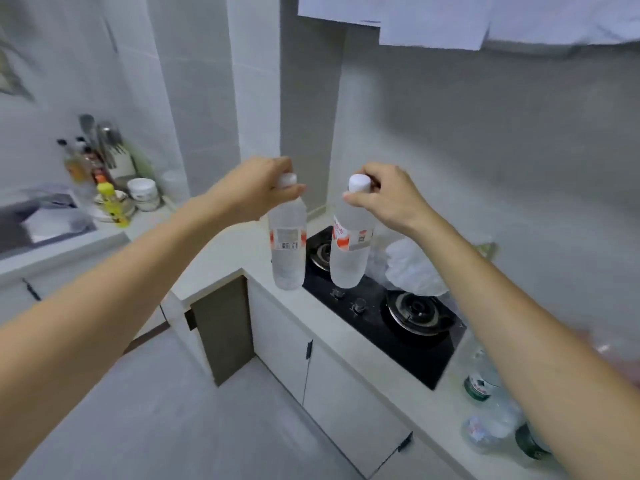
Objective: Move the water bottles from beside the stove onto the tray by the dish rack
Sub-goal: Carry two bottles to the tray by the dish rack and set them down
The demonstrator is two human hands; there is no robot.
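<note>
While both arms reach out over the counter corner, each hand carries one clear water bottle by its top. Left hand (pixel 258 188) has fingers curled round the white cap and neck of the left bottle (pixel 288 244), which hangs upright in the air, off the counter, barcode on its red-and-white label facing the camera. Right hand (pixel 384 199) pinches the white cap of the right bottle (pixel 348 251), also airborne, tilted slightly with its base toward the left one; the two bottles are near each other, not touching. Both hang over the left end of the black gas stove (pixel 381 317), which is set into the white counter (pixel 284 308). More bottles stay on the counter right of the stove: a green-labelled bottle (pixel 479 388) and a clear bottle lying down (pixel 488 431), partly hidden by the right forearm. A crumpled white plastic bag (pixel 412 268) sits behind the stove. Far left: sink (pixel 41 223), a yellow bottle (pixel 110 202), a white jar (pixel 142 194), a utensil holder (pixel 110 150), all blurred. Tray and dish rack can't be made out.
</note>
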